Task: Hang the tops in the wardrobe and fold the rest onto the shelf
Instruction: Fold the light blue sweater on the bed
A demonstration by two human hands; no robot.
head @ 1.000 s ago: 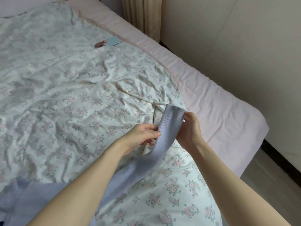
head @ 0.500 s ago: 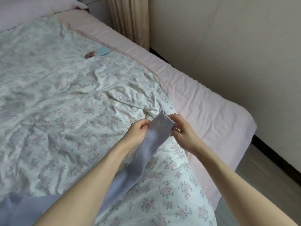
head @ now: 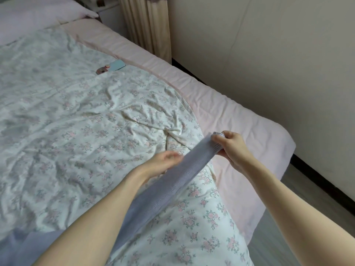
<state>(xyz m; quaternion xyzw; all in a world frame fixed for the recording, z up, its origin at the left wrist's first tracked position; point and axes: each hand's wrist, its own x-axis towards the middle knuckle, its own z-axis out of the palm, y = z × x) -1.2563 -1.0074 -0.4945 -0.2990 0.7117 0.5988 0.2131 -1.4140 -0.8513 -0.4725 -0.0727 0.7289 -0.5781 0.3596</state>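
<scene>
While a lilac ribbed-knit sleeve (head: 192, 166) is drawn taut above the bed (head: 240, 120), its cuff end is gripped by the right hand (head: 230, 146), whose fingers and thumb are curled round the bunched fabric at the far right. The sleeve's long axis is seen to run diagonally, from that cuff at the far right down to the near left, where it joins the body of the garment (head: 25, 244), a heap of the same pale lilac lying at the near-left corner of the bed. The left hand (head: 163, 162) is blurred; it lies just beside the sleeve's left edge, about a third of the way down from the cuff, and whether the cloth is pinched or merely touched cannot be told. Of the two, the right hand is placed at the sleeve's far tip and the left nearer the garment's body, so any straightening pull would be made along that diagonal.

The knit is shown as fine vertical ribbing, soft and stretchy, likely to sag once released. A long-sleeved top is suggested, which the task would send to the wardrobe; no wardrobe or hanger is in view. A floral quilt (head: 86, 131) covers the bed, with a small blue card-like item (head: 115, 66) lying far off toward the pillow (head: 38, 14).
</scene>
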